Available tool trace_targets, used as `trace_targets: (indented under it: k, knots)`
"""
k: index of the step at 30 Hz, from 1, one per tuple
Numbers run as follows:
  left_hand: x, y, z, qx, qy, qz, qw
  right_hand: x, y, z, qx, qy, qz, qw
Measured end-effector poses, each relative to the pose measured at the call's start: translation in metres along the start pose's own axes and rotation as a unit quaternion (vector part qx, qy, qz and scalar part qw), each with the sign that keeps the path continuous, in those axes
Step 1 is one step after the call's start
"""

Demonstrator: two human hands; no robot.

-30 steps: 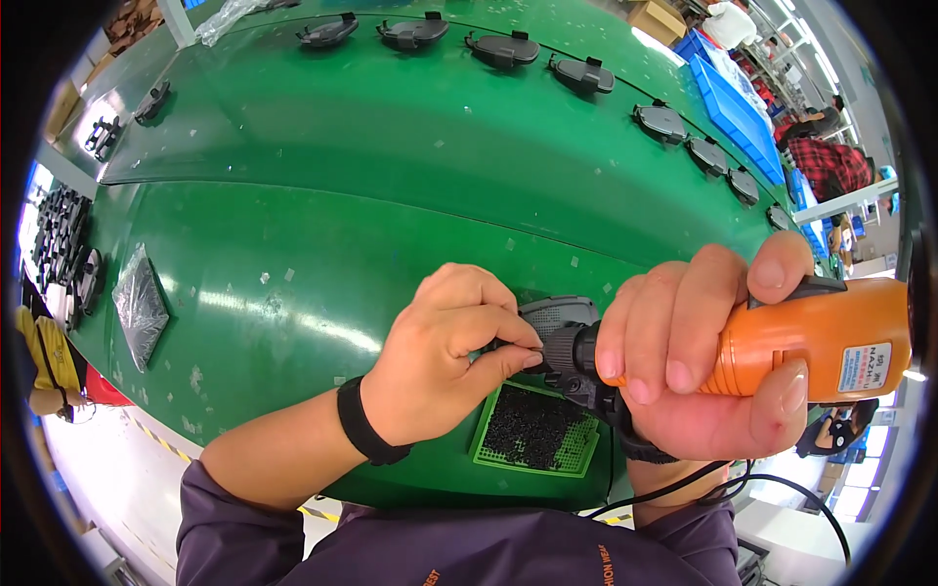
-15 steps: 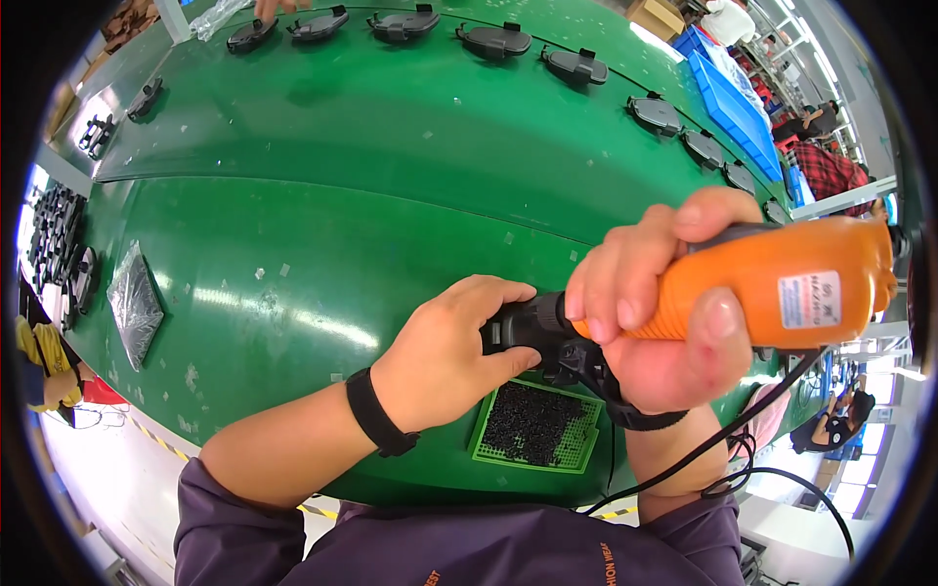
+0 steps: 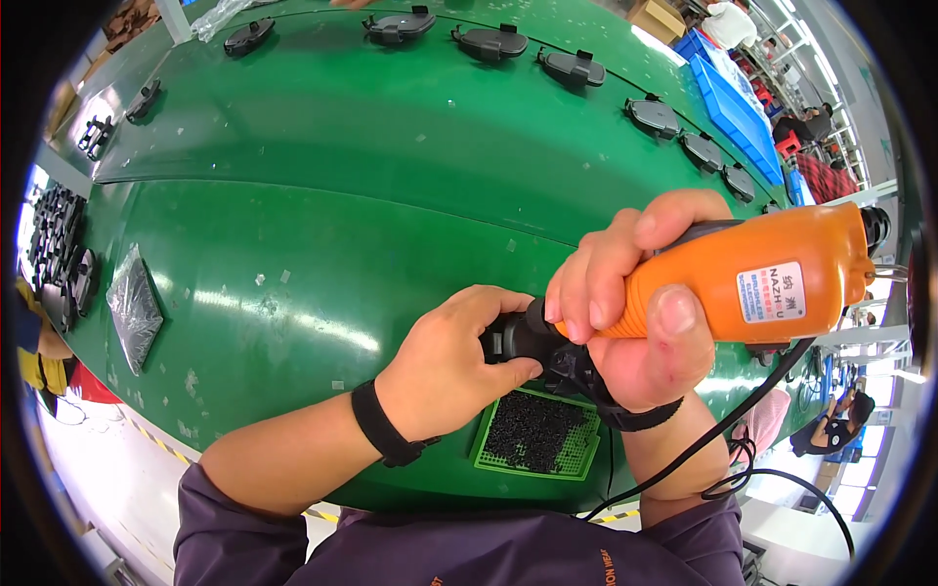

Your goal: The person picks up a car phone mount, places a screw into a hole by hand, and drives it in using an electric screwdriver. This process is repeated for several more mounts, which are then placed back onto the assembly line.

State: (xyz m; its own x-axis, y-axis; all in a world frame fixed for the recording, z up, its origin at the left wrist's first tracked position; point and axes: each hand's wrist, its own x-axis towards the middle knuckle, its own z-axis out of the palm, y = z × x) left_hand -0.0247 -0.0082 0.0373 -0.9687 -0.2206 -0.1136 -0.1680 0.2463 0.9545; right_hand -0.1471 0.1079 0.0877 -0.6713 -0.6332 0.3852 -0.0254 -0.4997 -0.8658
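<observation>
My left hand (image 3: 440, 366) is closed around a black plastic part (image 3: 504, 340), thumb below and fingers above it. My right hand (image 3: 625, 303) grips an orange electric screwdriver (image 3: 831, 259), held nearly level with its black nose pointing left, against the black part. The driver's tip and the spot it meets are hidden by the hands and the nose. Just below the hands lies a green mesh basket (image 3: 578, 457) with a heap of small black pieces (image 3: 526, 430), too small to name surely.
Black holders (image 3: 490, 42) form a curved row along the far side of the green table (image 3: 293, 244). A clear plastic bag (image 3: 135, 308) lies at left, a blue tray (image 3: 728, 112) at far right. The driver's black cable (image 3: 728, 420) hangs across my right forearm. Another person's hand (image 3: 350, 3) shows at the top.
The screwdriver and my right hand have shifted slightly left. In the far row, one holder has gone from its place, and the other person's hand has moved right.
</observation>
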Motion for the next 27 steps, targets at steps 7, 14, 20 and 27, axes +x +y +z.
trace_targets:
  k: [7,14,20,27]
  knots:
    - [-0.0012,-0.0001,-0.0014,-0.005,0.000,-0.011,1.000,-0.0004,-0.0071,0.0009,-0.059,-0.027,0.024,0.998]
    - [-0.0041,-0.0025,-0.0043,-0.011,-0.005,-0.007,1.000,-0.0017,-0.0060,0.0043,-0.069,-0.029,0.024,0.997]
    - [-0.0051,-0.0023,-0.0059,-0.004,-0.013,-0.004,1.000,-0.0041,-0.0039,0.0092,0.006,0.007,0.017,1.000]
    - [-0.0083,-0.0009,-0.0057,-0.008,-0.007,-0.006,1.000,-0.0059,-0.0044,0.0063,-0.051,-0.031,0.024,0.998]
